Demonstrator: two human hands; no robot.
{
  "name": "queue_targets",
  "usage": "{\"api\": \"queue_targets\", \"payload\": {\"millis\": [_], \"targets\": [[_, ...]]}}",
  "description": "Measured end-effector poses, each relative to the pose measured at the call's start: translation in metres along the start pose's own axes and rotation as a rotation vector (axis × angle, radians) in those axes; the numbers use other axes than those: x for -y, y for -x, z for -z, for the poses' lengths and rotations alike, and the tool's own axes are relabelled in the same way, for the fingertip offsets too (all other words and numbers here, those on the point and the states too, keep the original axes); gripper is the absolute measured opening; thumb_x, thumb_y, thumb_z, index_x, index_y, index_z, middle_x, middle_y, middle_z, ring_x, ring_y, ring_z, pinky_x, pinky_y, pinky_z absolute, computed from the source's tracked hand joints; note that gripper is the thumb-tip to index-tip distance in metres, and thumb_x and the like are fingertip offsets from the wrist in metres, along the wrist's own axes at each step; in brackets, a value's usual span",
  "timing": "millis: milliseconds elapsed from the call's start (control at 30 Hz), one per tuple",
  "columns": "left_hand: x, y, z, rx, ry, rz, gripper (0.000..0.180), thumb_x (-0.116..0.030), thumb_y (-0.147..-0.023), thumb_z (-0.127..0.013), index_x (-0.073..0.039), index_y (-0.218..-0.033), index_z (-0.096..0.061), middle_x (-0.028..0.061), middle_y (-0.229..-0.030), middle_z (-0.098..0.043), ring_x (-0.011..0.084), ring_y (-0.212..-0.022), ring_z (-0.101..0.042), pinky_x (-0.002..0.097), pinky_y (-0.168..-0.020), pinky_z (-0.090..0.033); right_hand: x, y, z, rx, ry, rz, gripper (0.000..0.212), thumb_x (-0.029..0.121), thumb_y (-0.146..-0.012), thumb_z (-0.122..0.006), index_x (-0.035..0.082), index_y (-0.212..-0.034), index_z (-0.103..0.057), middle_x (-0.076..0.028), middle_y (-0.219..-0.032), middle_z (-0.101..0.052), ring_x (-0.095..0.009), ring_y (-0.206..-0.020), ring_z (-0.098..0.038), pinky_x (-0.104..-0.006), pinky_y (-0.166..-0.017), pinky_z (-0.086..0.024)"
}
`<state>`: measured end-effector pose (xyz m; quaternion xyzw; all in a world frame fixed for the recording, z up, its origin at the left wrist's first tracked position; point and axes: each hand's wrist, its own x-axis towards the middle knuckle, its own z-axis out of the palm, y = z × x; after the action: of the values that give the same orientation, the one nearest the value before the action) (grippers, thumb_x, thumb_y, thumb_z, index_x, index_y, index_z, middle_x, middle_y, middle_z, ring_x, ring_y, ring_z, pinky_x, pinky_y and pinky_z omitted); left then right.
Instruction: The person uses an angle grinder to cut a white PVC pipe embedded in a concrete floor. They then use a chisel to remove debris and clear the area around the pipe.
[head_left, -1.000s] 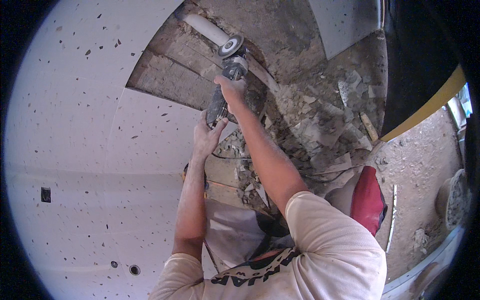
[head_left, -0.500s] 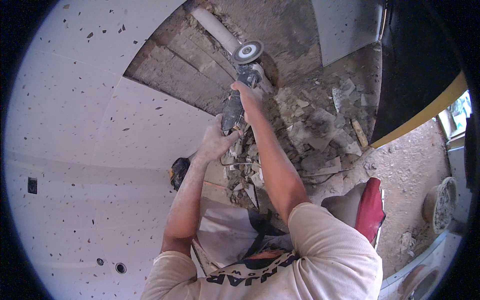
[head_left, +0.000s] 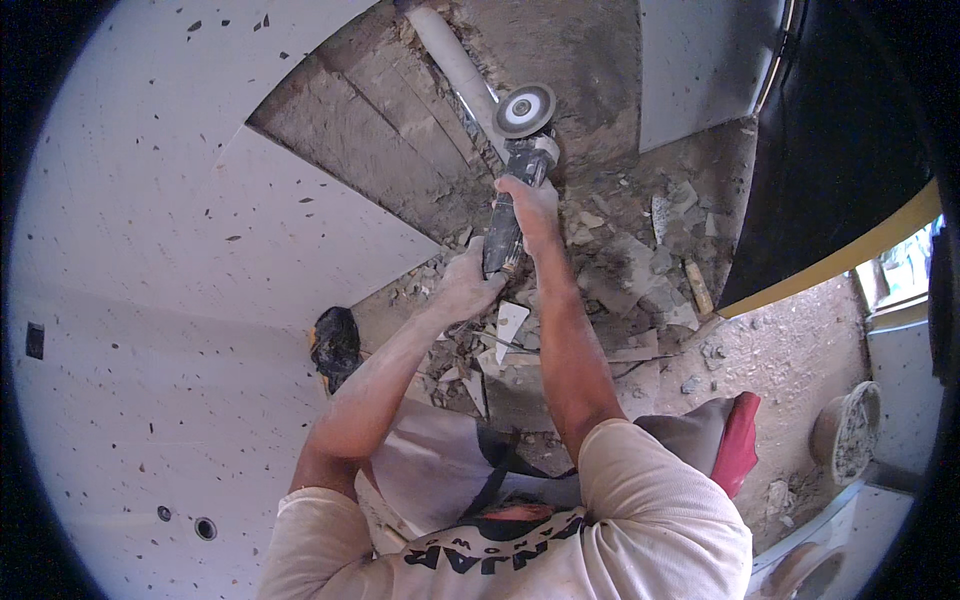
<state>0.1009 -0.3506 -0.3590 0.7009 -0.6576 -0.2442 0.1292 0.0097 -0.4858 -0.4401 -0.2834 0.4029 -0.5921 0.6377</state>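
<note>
A dark, dusty angle grinder (head_left: 503, 228) is held in both my hands, its round disc (head_left: 524, 110) with a white centre pointing away from me. My right hand (head_left: 533, 208) wraps round the front of its body, just behind the grinder's head. My left hand (head_left: 468, 287), coated in pale dust, grips the rear end. A pale pipe (head_left: 452, 55) runs down through the broken-out area, and its lower part passes just left of the disc. I cannot tell whether the disc touches it or is spinning.
Speckled white panels (head_left: 300, 230) line the left. Broken tile and rubble (head_left: 625, 270) cover the floor ahead, with a short wooden-looking piece (head_left: 698, 287). A black rounded object (head_left: 336, 345) lies by my left arm. On the right are a dark panel (head_left: 830, 170) and a bucket (head_left: 848, 432).
The grinder and both hands have shifted right relative to the pipe. The disc, which overlapped the pipe before, now shows beside it. More of the pipe's lower part is visible.
</note>
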Motion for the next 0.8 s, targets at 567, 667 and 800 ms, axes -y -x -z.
{"api": "queue_targets", "payload": {"millis": [567,667,800], "targets": [[0.005,-0.043,-0.101,-0.043,0.463,0.065,0.065,-0.025,-0.083,-0.072,0.002,-0.132,-0.039,0.0264,-0.113,-0.062,0.0411,-0.101,-0.063,0.0488,-0.09,-0.048,0.037,-0.005,0.017,-0.019,0.788,0.339,0.036,0.019,-0.065,-0.08,0.002,-0.092,-0.064,-0.006,-0.081,-0.067,-0.018,-0.072,-0.064,-0.0355,-0.069,-0.052],[0.021,-0.052,-0.106,-0.04,0.433,0.021,0.068,-0.028,-0.084,-0.071,0.0,-0.135,-0.036,0.025,-0.113,-0.062,0.0394,-0.102,-0.064,0.0473,-0.091,-0.048,0.032,-0.006,0.012,-0.021,0.773,0.263,0.04,0.019,-0.064,-0.081,0.002,-0.095,-0.063,-0.006,-0.082,-0.067,-0.019,-0.072,-0.065,-0.0353,-0.07,-0.052],[0.035,-0.054,-0.101,0.001,0.429,0.091,0.072,-0.034,-0.081,-0.075,-0.002,-0.134,-0.038,0.0209,-0.114,-0.062,0.0369,-0.106,-0.063,0.0454,-0.093,-0.048,0.03,0.005,0.004,-0.004,0.628,0.246,0.046,0.019,-0.064,-0.082,0.0,-0.1,-0.061,-0.007,-0.085,-0.067,-0.018,-0.072,-0.064,-0.0348,-0.07,-0.052]]}}
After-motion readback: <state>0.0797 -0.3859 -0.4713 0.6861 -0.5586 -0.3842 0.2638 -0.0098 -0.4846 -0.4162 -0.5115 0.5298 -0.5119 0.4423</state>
